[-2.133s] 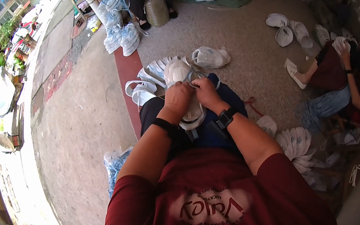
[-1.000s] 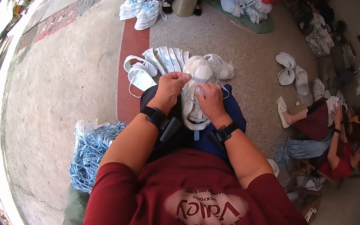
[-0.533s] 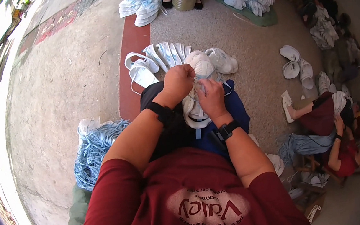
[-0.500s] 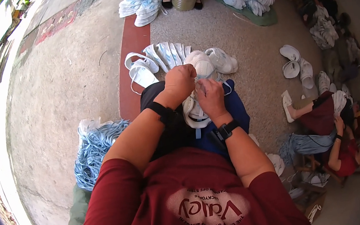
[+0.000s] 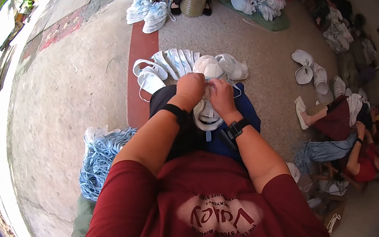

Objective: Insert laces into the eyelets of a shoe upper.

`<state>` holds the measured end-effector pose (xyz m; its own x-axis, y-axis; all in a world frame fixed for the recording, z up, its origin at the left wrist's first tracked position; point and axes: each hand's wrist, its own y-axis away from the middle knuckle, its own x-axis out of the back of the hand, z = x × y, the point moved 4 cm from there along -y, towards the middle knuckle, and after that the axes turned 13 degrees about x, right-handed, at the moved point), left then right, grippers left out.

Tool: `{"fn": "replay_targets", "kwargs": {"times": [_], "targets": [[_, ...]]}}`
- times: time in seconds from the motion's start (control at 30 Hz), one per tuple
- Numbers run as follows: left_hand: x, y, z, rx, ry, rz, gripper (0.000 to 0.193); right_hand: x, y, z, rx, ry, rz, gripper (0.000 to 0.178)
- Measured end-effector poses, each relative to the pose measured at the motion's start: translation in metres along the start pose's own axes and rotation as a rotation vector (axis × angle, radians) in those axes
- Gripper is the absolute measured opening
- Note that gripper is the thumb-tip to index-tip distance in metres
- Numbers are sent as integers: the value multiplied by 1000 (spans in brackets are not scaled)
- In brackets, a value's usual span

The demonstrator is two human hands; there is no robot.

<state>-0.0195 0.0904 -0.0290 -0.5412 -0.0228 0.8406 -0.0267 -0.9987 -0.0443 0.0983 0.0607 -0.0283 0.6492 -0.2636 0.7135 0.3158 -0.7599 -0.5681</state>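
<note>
A white shoe point(image 5: 208, 117) lies on my lap, its heel opening toward me and a light blue tab at its back. Over its front, my left hand point(image 5: 191, 89) is closed in a pinch. Close beside it, my right hand point(image 5: 222, 97) also pinches, fingertips almost meeting the left ones. A thin pale shoelace runs between the fingers, mostly hidden by them. A loose lace end point(image 5: 238, 90) curls out to the right of my right hand. Just beyond my hands are a white shoe toe point(image 5: 209, 66) and another white shoe point(image 5: 232, 66).
A row of white shoe uppers point(image 5: 177, 62) stands on the floor ahead, beside a white shoe point(image 5: 150, 81). Light blue laces point(image 5: 103, 159) are heaped at my left. Shoes point(image 5: 309, 70) lie to the right, where a co-worker point(image 5: 365, 161) sits. Stacked uppers point(image 5: 147, 8) stand farther off.
My fingertips have come closer together over the shoe, the right hand rising slightly and turning inward. The shoe stays on my lap.
</note>
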Motion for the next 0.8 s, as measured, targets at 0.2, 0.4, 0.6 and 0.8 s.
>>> {"fn": "replay_targets", "kwargs": {"times": [0.2, 0.4, 0.6, 0.8], "targets": [[17, 9, 16, -174, -170, -209, 21, -1, -3, -4, 62, 109, -98, 5], [4, 2, -21, -113, 166, -164, 17, -3, -8, -15, 160, 262, -166, 6], [-3, 7, -33, 36, 549, -194, 21, -3, -13, -23, 250, 321, -233, 4], [-6, 1, -36, 34, 550, -238, 19, 43, -6, -62, 277, -485, -371, 10]]}}
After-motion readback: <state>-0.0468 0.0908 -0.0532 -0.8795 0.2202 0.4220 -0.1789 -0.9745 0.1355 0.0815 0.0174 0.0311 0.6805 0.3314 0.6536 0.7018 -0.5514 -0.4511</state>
